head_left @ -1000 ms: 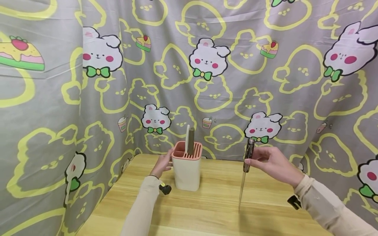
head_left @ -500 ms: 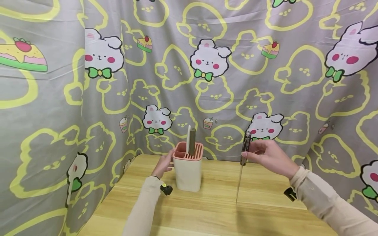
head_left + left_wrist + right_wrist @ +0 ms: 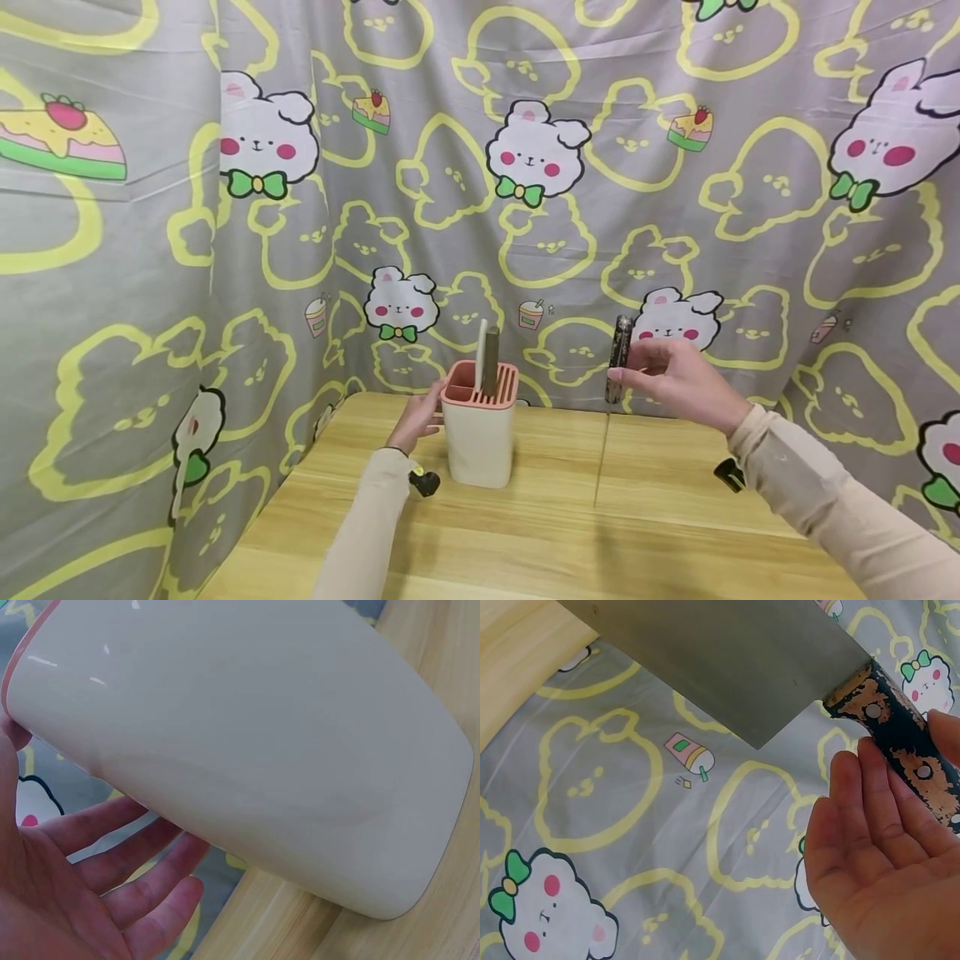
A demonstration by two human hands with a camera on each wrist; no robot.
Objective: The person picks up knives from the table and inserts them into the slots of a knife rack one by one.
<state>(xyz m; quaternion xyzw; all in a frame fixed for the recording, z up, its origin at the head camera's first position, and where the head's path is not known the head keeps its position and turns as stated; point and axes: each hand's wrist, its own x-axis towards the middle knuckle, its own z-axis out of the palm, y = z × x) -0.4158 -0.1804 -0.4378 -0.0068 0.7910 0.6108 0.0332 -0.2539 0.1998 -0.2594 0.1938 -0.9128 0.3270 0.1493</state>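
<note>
My right hand (image 3: 686, 385) pinches the dark, worn handle of a cleaver (image 3: 618, 354) between thumb and fingers. The cleaver hangs upright above the table, its blade pointing down and seen nearly edge-on from the head. In the right wrist view the wide grey blade (image 3: 757, 667) and the riveted, flaking handle show clearly. To the left stands a cream knife holder (image 3: 480, 446) with a pink slotted top. My left hand (image 3: 415, 421) touches its left side; the left wrist view shows fairly straight fingers (image 3: 154, 900) along the wall. The thumb is partly hidden near the rim.
A white-handled item (image 3: 481, 354) and a dark olive-handled one (image 3: 491, 358) stand upright in the holder. Its left part has open pink compartments. The wooden table (image 3: 540, 542) meets a grey cartoon-print curtain (image 3: 540, 250) at the back and left.
My right hand has raised the cleaver and brought it slightly left, closer to the holder. The left hand and the holder have stayed in place.
</note>
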